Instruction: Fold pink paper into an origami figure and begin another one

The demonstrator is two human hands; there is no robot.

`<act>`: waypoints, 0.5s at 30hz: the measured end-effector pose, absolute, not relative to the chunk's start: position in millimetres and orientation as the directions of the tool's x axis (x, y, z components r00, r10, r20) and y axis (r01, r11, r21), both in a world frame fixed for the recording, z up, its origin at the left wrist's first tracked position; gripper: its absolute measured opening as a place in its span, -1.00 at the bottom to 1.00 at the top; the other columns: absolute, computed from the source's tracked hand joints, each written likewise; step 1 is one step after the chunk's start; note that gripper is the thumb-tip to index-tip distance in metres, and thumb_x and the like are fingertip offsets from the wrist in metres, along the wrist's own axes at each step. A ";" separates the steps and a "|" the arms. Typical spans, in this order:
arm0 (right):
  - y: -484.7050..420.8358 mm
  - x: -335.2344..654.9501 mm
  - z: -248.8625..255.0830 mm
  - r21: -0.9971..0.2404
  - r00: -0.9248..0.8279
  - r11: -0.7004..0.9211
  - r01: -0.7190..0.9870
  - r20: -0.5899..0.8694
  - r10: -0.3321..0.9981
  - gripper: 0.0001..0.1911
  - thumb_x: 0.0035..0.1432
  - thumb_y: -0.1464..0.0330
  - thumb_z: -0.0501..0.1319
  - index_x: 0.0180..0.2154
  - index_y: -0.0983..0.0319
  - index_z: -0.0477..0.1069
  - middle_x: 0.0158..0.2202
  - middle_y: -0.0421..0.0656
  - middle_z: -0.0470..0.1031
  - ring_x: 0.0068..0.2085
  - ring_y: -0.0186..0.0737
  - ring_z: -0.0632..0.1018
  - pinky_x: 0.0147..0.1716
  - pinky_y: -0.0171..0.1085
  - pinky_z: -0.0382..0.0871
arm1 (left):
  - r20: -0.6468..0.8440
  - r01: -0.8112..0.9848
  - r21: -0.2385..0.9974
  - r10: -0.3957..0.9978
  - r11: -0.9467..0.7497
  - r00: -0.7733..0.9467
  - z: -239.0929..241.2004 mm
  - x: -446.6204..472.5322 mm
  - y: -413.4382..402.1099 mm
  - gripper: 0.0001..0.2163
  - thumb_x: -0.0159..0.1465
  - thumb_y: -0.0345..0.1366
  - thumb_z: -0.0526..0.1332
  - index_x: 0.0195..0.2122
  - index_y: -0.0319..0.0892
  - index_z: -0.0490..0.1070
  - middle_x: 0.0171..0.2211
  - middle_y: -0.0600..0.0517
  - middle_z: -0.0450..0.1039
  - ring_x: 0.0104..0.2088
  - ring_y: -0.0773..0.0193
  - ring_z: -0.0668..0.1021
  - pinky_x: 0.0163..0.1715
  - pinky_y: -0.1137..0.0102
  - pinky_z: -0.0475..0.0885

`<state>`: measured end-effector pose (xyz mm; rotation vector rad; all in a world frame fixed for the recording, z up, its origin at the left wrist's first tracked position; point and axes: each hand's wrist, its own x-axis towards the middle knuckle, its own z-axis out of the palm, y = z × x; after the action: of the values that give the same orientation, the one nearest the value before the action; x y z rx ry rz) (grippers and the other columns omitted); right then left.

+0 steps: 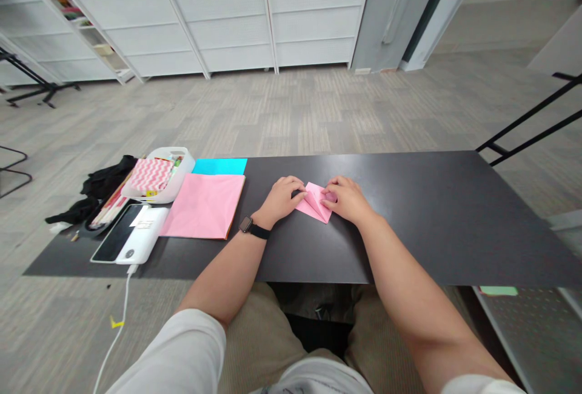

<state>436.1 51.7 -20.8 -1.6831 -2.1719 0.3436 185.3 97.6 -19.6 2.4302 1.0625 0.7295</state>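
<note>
A small piece of folded pink paper (313, 202) lies on the dark table, with creases and layered flaps showing on it. My left hand (284, 198) is at its left edge, thumb and fingers closed on the paper there. From the right, my right hand (348, 199) pinches another flap of the same paper between thumb and fingers. Parts of the paper's left and right sides are hidden under my fingers. A black watch (254, 228) is on my left wrist.
Left of my hands lies a stack of pink paper sheets (204, 206), with a blue sheet (220, 166) behind it. Further left are a white basket (182, 170), a phone (119, 233), a white power bank (143, 235) with a cable, and black cloth (109, 179). The table's front edge (318, 283) is near my lap.
</note>
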 end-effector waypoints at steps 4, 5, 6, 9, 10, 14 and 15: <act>50.2 433.7 -19.5 -0.417 -0.269 0.302 0.857 0.138 0.953 -0.78 0.20 0.26 0.45 -0.10 0.08 0.66 0.05 -0.09 0.53 0.10 0.06 0.48 0.16 0.03 0.27 | 0.281 0.591 0.534 0.786 -0.605 0.551 -19.1 185.3 96.2 -0.95 0.39 -0.29 0.31 -0.20 -0.09 0.58 0.01 -0.02 0.57 0.07 0.11 0.56 0.20 0.11 0.42; 49.8 433.2 -18.6 -0.418 -0.274 0.308 0.855 0.140 0.951 -0.79 0.20 0.27 0.45 -0.10 0.08 0.66 0.04 -0.09 0.53 0.09 0.04 0.48 0.15 0.02 0.27 | 0.276 0.601 0.531 0.793 -0.597 0.544 -18.9 185.4 95.6 -0.95 0.38 -0.29 0.32 -0.21 -0.09 0.57 0.02 -0.02 0.56 0.08 0.11 0.56 0.22 0.10 0.42; 49.3 432.6 -17.4 -0.417 -0.280 0.314 0.853 0.141 0.949 -0.81 0.20 0.28 0.44 -0.11 0.08 0.66 0.03 -0.10 0.54 0.08 0.03 0.48 0.14 0.01 0.26 | 0.273 0.610 0.528 0.798 -0.591 0.537 -18.8 185.6 95.0 -0.95 0.38 -0.28 0.32 -0.23 -0.09 0.57 0.03 -0.03 0.56 0.08 0.11 0.55 0.23 0.10 0.41; 47.7 430.3 -12.5 -0.411 -0.313 0.337 0.847 0.126 0.941 -0.89 0.22 0.31 0.43 -0.18 0.07 0.67 -0.03 -0.13 0.55 0.04 -0.02 0.49 0.09 -0.03 0.26 | 0.266 0.629 0.519 0.809 -0.578 0.524 -18.8 186.5 93.4 -0.94 0.37 -0.27 0.33 -0.24 -0.09 0.57 0.03 -0.04 0.54 0.11 0.09 0.54 0.26 0.08 0.40; 47.2 429.5 -10.9 -0.411 -0.328 0.346 0.843 0.117 0.937 -0.91 0.22 0.32 0.42 -0.20 0.06 0.67 -0.05 -0.14 0.56 0.03 -0.03 0.49 0.08 -0.04 0.26 | 0.264 0.636 0.517 0.813 -0.573 0.518 -19.0 187.0 93.0 -0.94 0.37 -0.27 0.33 -0.24 -0.09 0.56 0.04 -0.04 0.53 0.11 0.09 0.54 0.27 0.08 0.40; 45.8 427.4 -8.0 -0.416 -0.400 0.408 0.813 0.110 0.910 -0.90 0.25 0.34 0.40 -0.22 0.02 0.71 -0.04 -0.15 0.59 0.03 -0.05 0.49 0.08 -0.05 0.25 | 0.258 0.668 0.511 0.838 -0.541 0.481 -20.3 188.7 92.4 -0.95 0.37 -0.27 0.32 -0.24 -0.09 0.56 0.05 -0.06 0.52 0.15 0.07 0.52 0.30 0.06 0.39; 45.7 427.4 -8.2 -0.416 -0.416 0.424 0.805 0.114 0.902 -0.88 0.25 0.35 0.40 -0.22 0.01 0.71 -0.03 -0.15 0.60 0.04 -0.05 0.49 0.09 -0.05 0.25 | 0.257 0.676 0.509 0.843 -0.534 0.473 -20.6 188.9 92.4 -0.94 0.38 -0.27 0.32 -0.25 -0.09 0.55 0.05 -0.06 0.52 0.15 0.07 0.52 0.30 0.06 0.39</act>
<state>427.4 45.7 -8.2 -1.4704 -2.3629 0.4286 188.9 92.4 -20.6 2.3875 1.2820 0.6943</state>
